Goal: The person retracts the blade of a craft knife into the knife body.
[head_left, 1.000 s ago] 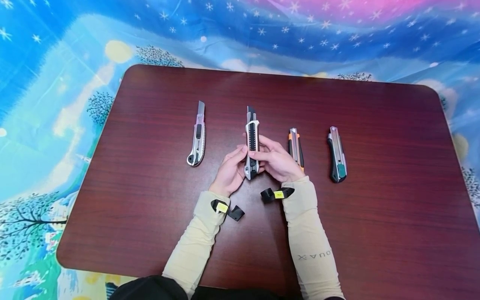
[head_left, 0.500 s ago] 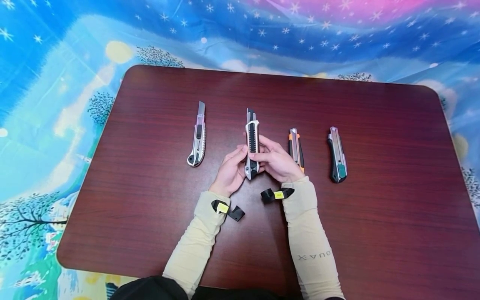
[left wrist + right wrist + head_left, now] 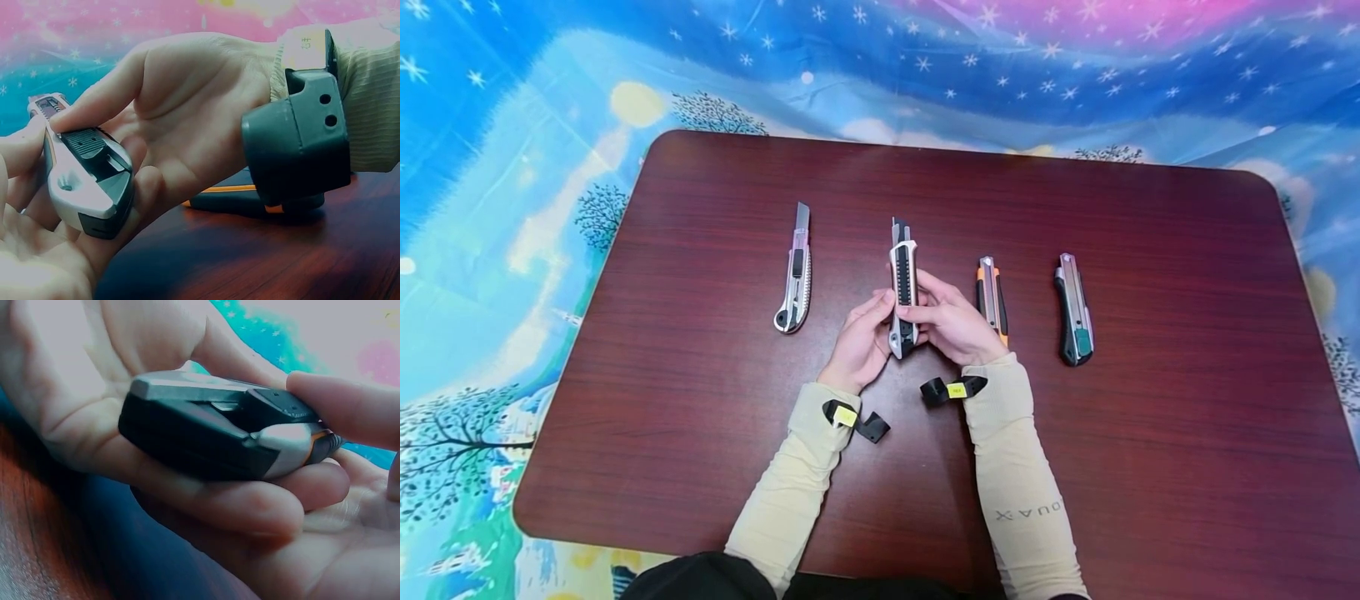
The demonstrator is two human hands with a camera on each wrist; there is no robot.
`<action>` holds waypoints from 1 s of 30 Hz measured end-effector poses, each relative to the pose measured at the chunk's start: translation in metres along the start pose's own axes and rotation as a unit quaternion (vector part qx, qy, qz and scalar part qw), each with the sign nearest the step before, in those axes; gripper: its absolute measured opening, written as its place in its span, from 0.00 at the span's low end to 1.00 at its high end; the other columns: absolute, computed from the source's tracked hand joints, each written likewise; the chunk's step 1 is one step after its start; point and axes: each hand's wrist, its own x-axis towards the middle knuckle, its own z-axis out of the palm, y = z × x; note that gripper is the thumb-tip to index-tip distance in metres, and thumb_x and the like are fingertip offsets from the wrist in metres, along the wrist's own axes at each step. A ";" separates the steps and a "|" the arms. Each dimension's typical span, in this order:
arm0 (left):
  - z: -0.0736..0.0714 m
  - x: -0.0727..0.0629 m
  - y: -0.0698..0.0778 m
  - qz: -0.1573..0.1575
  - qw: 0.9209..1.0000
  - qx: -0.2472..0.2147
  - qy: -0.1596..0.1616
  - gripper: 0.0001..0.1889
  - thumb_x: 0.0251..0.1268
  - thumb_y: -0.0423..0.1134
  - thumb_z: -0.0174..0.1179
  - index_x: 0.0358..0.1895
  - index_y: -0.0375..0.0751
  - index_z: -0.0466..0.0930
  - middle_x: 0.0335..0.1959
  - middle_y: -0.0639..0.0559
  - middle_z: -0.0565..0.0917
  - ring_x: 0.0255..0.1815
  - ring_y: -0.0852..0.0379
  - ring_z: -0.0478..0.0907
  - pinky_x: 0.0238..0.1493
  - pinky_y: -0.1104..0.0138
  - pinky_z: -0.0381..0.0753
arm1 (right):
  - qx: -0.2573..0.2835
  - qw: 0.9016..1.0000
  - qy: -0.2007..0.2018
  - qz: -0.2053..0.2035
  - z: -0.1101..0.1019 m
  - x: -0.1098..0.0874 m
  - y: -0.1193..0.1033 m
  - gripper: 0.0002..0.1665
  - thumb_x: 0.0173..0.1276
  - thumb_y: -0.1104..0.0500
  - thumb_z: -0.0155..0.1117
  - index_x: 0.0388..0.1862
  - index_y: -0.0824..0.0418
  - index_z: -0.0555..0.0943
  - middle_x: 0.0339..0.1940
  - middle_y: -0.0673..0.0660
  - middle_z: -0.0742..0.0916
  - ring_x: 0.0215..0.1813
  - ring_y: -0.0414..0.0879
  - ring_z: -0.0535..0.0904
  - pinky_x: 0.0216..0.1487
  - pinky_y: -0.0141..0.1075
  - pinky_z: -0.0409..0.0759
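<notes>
A silver-and-black utility knife (image 3: 905, 267) is held in both hands, its tip pointing away from the body. My left hand (image 3: 859, 342) grips its left side, fingers curled beneath the handle in the right wrist view. From the other side my right hand (image 3: 958, 323) pinches it, thumb lying across the top face. In the left wrist view that thumb meets the knife (image 3: 81, 178) beside a black ridged slider (image 3: 90, 144). Closest to the right hand lies an orange-and-black utility knife (image 3: 992, 292), its lower end partly hidden by that hand.
On the dark red wooden table (image 3: 700, 400), a silver utility knife (image 3: 793, 275) lies left of the hands with blade extended. A black-and-green utility knife (image 3: 1075, 312) lies at right. A printed cloth (image 3: 820, 75) hangs behind the table.
The tip end of the held knife reaches slightly less far out than a second ago. Both hands have stayed almost still, and the other knives have not moved.
</notes>
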 end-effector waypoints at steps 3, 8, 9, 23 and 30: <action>0.000 0.000 0.000 0.002 1.000 -0.001 0.005 0.22 0.65 0.48 0.61 0.55 0.36 0.75 0.42 0.46 0.88 0.40 0.57 0.86 0.45 0.57 0.88 | 0.000 1.000 0.000 -0.002 0.000 0.000 0.000 0.40 0.67 0.75 0.51 0.77 0.58 0.55 0.54 0.53 0.85 0.44 0.41 0.83 0.35 0.34 0.84; 0.001 0.000 0.000 0.005 1.000 0.000 0.013 0.19 0.68 0.47 0.57 0.54 0.37 0.76 0.41 0.46 0.88 0.39 0.59 0.85 0.43 0.58 0.88 | 0.002 1.000 -0.002 -0.006 0.000 0.001 0.003 0.42 0.67 0.75 0.52 0.77 0.58 0.55 0.51 0.50 0.85 0.42 0.42 0.83 0.32 0.33 0.84; 0.001 0.000 0.000 0.005 1.000 -0.001 0.014 0.19 0.69 0.46 0.57 0.54 0.36 0.75 0.41 0.46 0.88 0.38 0.59 0.85 0.43 0.58 0.88 | 0.003 1.000 -0.003 -0.007 0.000 0.001 0.003 0.41 0.67 0.75 0.52 0.77 0.58 0.55 0.51 0.50 0.85 0.42 0.42 0.83 0.32 0.33 0.84; 0.002 0.002 0.001 0.006 1.000 0.000 0.016 0.16 0.74 0.44 0.51 0.54 0.35 0.74 0.42 0.45 0.88 0.39 0.58 0.85 0.43 0.57 0.88 | -0.002 1.000 0.013 0.000 0.001 0.001 0.002 0.41 0.68 0.75 0.51 0.77 0.57 0.54 0.49 0.51 0.83 0.40 0.42 0.82 0.32 0.33 0.84; 0.003 0.002 0.001 0.002 1.000 0.002 0.030 0.13 0.75 0.42 0.48 0.51 0.38 0.75 0.41 0.47 0.88 0.38 0.59 0.85 0.43 0.60 0.88 | -0.003 1.000 0.011 -0.001 0.002 0.001 0.002 0.44 0.66 0.77 0.50 0.78 0.55 0.53 0.47 0.53 0.81 0.40 0.42 0.81 0.32 0.32 0.83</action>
